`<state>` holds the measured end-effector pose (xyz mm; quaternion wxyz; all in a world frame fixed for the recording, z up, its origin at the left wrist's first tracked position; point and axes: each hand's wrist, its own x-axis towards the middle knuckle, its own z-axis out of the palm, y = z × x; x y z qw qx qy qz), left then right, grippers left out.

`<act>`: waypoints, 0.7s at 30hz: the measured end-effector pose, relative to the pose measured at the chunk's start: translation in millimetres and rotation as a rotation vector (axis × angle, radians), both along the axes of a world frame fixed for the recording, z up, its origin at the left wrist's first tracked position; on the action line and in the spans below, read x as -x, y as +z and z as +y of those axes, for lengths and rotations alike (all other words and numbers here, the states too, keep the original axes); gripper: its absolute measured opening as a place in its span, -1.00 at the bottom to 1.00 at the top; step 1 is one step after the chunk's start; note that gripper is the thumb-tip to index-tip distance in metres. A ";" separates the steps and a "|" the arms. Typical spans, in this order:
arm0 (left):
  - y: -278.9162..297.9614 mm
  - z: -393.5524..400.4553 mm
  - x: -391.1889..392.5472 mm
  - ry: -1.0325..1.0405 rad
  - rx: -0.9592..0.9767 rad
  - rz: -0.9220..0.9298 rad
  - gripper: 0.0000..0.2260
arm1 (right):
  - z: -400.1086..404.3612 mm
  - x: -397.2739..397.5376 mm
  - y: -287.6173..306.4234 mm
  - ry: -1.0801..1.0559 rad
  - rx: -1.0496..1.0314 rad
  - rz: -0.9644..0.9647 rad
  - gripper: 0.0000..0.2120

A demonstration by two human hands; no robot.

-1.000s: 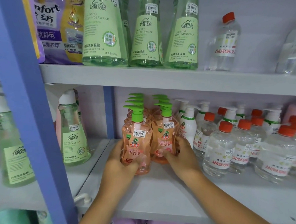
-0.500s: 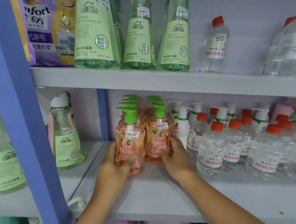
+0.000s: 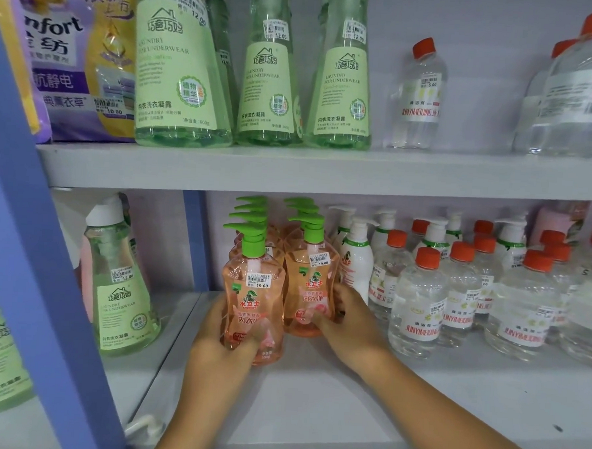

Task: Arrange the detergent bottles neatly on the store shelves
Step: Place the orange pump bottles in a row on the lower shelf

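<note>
While both hands work middle white shelf [image 3: 312,407]: left hand [image 3: 225,344] wrapped round front translucent peach pump bottle [image 3: 254,301]; right hand [image 3: 346,324] gripping its neighbour [image 3: 310,287]. Likely full, weighty, slick plastic; best held at pinched waist, not pump.

The lower shelf [image 3: 312,407] carries two rows of peach pump bottles [image 3: 310,287] at its left, white pump bottles [image 3: 356,261] beside them, then clear orange-capped bottles [image 3: 417,306]. The upper shelf [image 3: 290,171] bears green bottles [image 3: 271,85], a purple pouch [image 3: 76,68] and more clear bottles [image 3: 419,93].
</note>
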<state>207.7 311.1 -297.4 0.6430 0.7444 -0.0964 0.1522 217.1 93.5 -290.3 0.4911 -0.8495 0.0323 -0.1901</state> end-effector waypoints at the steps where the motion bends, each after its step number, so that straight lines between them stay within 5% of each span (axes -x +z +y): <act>1: 0.2 -0.1 -0.2 0.002 0.005 0.006 -0.57 | -0.1 0.3 0.4 -0.004 -0.005 0.003 -0.64; 11: 8.2 -0.7 1.1 -0.002 0.099 0.133 -0.60 | 0.3 18.4 10.5 -0.024 -0.143 0.064 -0.67; 16: 3.5 -24.6 49.7 0.205 -0.005 0.157 -0.08 | -35.6 84.4 12.7 -0.028 -0.230 0.057 -0.48; 21: 4.2 -128.3 111.9 0.049 0.078 0.017 -0.13 | -118.6 176.2 16.8 0.032 -0.286 0.074 -0.44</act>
